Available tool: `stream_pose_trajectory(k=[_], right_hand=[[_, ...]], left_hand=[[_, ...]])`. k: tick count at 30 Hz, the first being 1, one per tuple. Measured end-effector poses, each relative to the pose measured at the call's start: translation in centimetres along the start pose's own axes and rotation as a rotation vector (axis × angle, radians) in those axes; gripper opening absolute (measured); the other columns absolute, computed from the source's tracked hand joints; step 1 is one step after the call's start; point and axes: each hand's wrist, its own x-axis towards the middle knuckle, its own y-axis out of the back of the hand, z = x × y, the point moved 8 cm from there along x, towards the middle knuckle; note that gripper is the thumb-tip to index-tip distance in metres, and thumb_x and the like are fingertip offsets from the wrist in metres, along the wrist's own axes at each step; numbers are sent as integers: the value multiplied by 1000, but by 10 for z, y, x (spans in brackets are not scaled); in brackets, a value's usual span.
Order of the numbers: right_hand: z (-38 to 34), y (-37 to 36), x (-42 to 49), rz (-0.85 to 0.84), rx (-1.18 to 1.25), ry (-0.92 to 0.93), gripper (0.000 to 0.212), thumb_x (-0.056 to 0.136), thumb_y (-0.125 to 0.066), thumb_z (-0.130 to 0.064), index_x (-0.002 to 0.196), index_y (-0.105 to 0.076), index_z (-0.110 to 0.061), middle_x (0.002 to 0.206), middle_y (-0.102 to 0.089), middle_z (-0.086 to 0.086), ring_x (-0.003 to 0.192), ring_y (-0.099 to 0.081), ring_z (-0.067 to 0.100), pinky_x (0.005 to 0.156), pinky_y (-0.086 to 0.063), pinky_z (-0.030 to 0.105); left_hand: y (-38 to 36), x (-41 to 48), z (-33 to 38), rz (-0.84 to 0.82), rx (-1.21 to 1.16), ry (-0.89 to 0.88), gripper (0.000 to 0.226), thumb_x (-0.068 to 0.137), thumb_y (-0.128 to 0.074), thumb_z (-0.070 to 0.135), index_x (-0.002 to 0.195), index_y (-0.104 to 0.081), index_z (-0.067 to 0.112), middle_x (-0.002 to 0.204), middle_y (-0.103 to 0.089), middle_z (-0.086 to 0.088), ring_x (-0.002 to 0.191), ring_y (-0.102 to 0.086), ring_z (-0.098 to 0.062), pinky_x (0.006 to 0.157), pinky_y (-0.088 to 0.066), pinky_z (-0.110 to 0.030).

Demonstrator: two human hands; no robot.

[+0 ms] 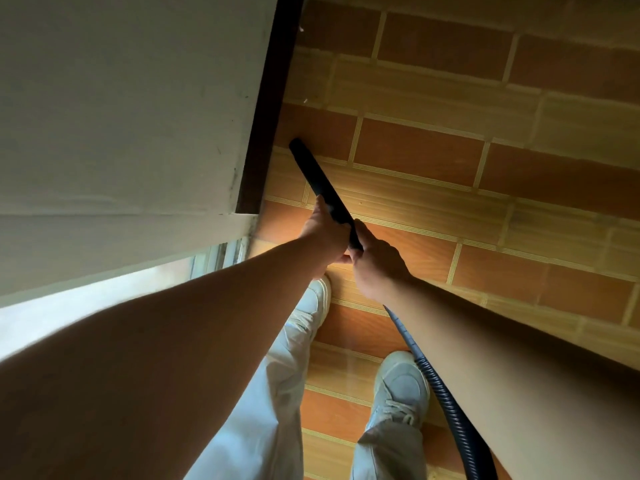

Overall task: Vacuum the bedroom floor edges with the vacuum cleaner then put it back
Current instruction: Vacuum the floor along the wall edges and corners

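Through the head camera we looked straight down along our two bare forearms. Our left hand (323,230) was curled round the black nozzle (318,178) of the vacuum cleaner, about halfway along it. Our right hand (375,268) gripped the same nozzle just behind the left, fingers wrapped over its near end, so both hands were closed on it and almost touching each other.

The nozzle slanted away from us, up and to the left, and its tip lay low at the floor's edge, just beside the dark skirting board (273,98). We could not tell whether it touched the board. A ribbed dark hose (446,393) came out from under our right wrist and ran back along the right forearm, passing just beside our right shoe (401,386) to the bottom of the view.

The floor (450,150) was laid in orange and tan brick-shaped tiles. A pale wall (138,98) rose above the skirting on the left, with a bright window opening (69,313) below it. Our left shoe (320,296) stood beneath the hands, and light trousers (263,410) covered both legs.
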Motion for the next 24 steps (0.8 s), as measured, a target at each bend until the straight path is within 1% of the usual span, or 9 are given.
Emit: stream_pose_trajectory(k=[3, 6, 10, 14, 16, 18, 19, 21, 24], right_hand=[[-4, 2, 5, 14, -18, 10, 66, 106, -41, -20, 157, -11, -50, 111, -59, 9, 91, -67, 32, 60, -48, 36], [-9, 6, 9, 28, 11, 5, 68, 106, -41, -18, 159, -10, -47, 108, -52, 5, 94, -67, 30, 66, -54, 38], [-14, 7, 9, 41, 31, 19, 68, 106, -41, -19, 159, -10, -46, 112, -58, 8, 96, -66, 31, 67, -50, 37], [-16, 11, 7, 36, 61, 9, 64, 106, -41, -21, 158, -14, -45, 120, -61, 12, 99, -66, 31, 81, -59, 47], [-18, 17, 11, 41, 104, 15, 63, 106, -42, -18, 158, -18, -44, 107, -62, 4, 88, -66, 25, 69, -58, 41], [-20, 22, 16, 40, 137, 18, 63, 106, -41, -17, 158, -18, -45, 88, -57, -7, 78, -63, 20, 57, -51, 34], [-22, 25, 18, 46, 143, 20, 62, 106, -40, -17, 157, -19, -46, 86, -56, -7, 80, -65, 22, 58, -52, 36], [-26, 29, 19, 64, 140, 26, 60, 106, -40, -19, 156, -21, -45, 94, -60, 1, 87, -67, 28, 67, -57, 41], [-28, 28, 19, 65, 157, 34, 58, 106, -39, -20, 155, -22, -46, 95, -62, 4, 84, -67, 28, 65, -56, 41]], left_hand=[[-3, 1, 0, -14, -179, 65, 58, 100, -60, 12, 147, -33, 31, 130, -60, -17, 92, -71, -30, 68, -65, -48], [0, 6, 6, 10, -180, 61, 52, 99, -60, 13, 142, -36, 31, 122, -62, -17, 87, -71, -31, 65, -64, -51], [1, 10, 12, -3, -192, 52, 56, 100, -53, 5, 146, -35, 33, 121, -62, -14, 79, -67, -22, 57, -64, -41], [-2, 10, 13, -6, -174, 58, 64, 101, -51, 3, 154, -28, 33, 127, -61, -14, 76, -65, -18, 47, -60, -33], [-3, 11, 20, -22, -166, 49, 61, 103, -48, 2, 152, -30, 33, 127, -60, -12, 81, -66, -19, 52, -61, -34], [-5, 14, 30, -57, -139, 44, 60, 104, -45, 4, 152, -30, 36, 134, -58, -11, 96, -67, -24, 69, -65, -44], [-4, 16, 34, -50, -146, 39, 62, 104, -46, 3, 152, -28, 38, 133, -58, -12, 94, -68, -24, 69, -65, -45], [0, 21, 39, -18, -163, 29, 69, 102, -49, 2, 153, -25, 42, 126, -61, -12, 81, -68, -20, 55, -63, -38], [1, 21, 39, -17, -164, 44, 75, 102, -50, 3, 156, -20, 46, 124, -62, -11, 76, -67, -16, 51, -61, -33]])
